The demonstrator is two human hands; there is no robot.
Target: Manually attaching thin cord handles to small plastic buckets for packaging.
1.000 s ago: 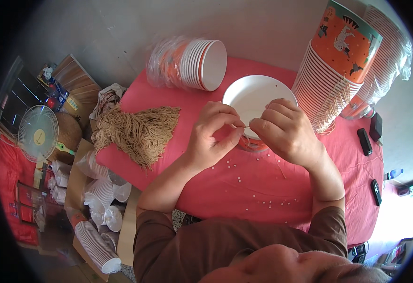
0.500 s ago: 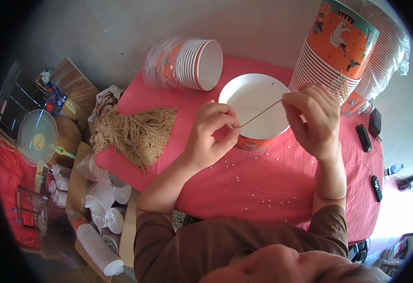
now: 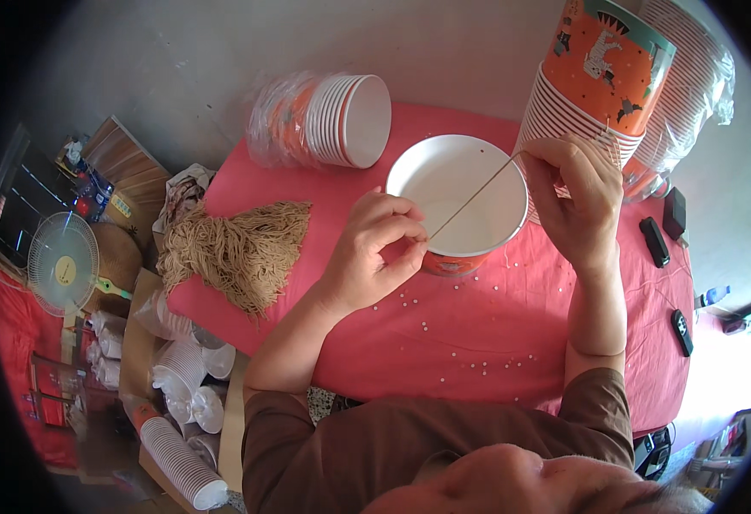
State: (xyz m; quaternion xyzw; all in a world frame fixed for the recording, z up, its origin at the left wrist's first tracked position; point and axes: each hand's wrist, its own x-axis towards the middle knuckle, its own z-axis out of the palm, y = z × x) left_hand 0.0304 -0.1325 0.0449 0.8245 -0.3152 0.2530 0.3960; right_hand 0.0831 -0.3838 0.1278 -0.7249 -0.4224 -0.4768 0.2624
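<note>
A thin brown string (image 3: 476,195) runs taut and slanting between my two hands, above a white-lined paper bucket (image 3: 454,263) with an orange outside. My left hand (image 3: 374,248) pinches the string's lower end between thumb and forefinger, beside the bucket's left rim. At the bucket's right, my right hand (image 3: 583,193) grips the higher end with bent fingers. Several thin, pale strands (image 3: 613,147) show behind its knuckles; I cannot tell what they are. On the table's left lies a loose bundle of tan strings (image 3: 242,248).
Stacked orange buckets (image 3: 619,73) stand at the back right, beside another plastic-wrapped stack. A wrapped stack of buckets (image 3: 324,120) lies at the back. White pellets (image 3: 484,363) dot the red cloth (image 3: 384,351). Left of the table are a carton of cups (image 3: 178,454) and a fan (image 3: 65,261).
My right hand has risen slightly and my left hand has gone slightly lower, so a longer stretch of string shows between them. The whole view has shifted a little.
</note>
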